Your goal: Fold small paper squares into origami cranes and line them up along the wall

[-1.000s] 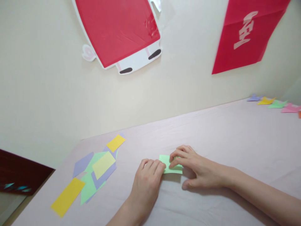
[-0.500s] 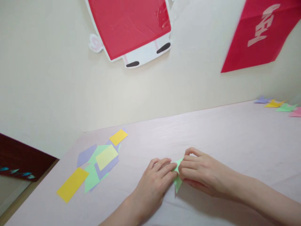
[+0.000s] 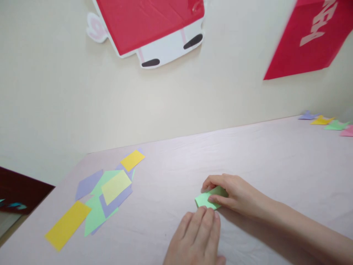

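A folded piece of light green paper (image 3: 204, 200) lies near the front middle of the table. My right hand (image 3: 230, 191) grips it from the right, thumb on the near side and fingers curved over the far side, hiding its right end. Just below the paper, my left hand (image 3: 194, 235) has its fingers stretched out side by side, with the tips at the paper's near edge. Whether those fingertips press on the paper I cannot tell. Nothing shows in the left hand.
On the left of the table (image 3: 165, 165), yellow (image 3: 68, 225), green and purple paper sheets overlap. Several small folded paper pieces, among them a green one (image 3: 335, 126), stand in a row at the far right. Behind the table is a wall with red decorations (image 3: 154, 25).
My left hand has come off the paper's left side and moved down toward me. The green paper has turned from a pointed shape to a flat folded strip, with my right hand still on it.
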Motion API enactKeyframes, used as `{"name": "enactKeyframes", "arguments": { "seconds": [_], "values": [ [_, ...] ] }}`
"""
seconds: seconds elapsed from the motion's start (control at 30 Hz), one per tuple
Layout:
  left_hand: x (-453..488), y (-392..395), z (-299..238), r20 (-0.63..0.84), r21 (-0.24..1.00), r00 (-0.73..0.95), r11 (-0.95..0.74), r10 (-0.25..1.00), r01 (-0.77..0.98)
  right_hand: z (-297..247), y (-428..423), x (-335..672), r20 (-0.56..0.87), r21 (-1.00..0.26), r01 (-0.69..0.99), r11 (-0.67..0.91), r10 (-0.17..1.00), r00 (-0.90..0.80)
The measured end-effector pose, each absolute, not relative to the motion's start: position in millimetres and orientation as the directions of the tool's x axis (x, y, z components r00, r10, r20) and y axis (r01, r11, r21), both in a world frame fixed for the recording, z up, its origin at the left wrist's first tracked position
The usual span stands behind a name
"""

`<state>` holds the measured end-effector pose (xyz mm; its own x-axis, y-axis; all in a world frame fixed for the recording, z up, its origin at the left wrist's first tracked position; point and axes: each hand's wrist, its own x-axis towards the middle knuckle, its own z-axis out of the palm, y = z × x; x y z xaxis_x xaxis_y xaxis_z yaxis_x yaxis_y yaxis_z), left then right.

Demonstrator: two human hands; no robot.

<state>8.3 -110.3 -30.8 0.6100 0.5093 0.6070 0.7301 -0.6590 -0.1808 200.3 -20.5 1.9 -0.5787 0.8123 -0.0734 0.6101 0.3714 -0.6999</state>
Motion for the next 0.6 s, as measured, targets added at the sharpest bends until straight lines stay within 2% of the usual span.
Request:
{"name": "enactKeyframes", "arguments": {
  "seconds": [0.27,0.6],
  "values": [
    [13,-109,-49,0.577,-0.199,0.581,-0.591,0.574,0.782,-4,-20,198,0.007,-0.668,0.586,0.460,0.791,-0.612],
    [14,-106,-50,0.598,-0.172,0.556,-0.585,0.577,0.793,-9,-22,194,0.023,-0.610,0.625,0.487,0.799,-0.601]
  ]
}}
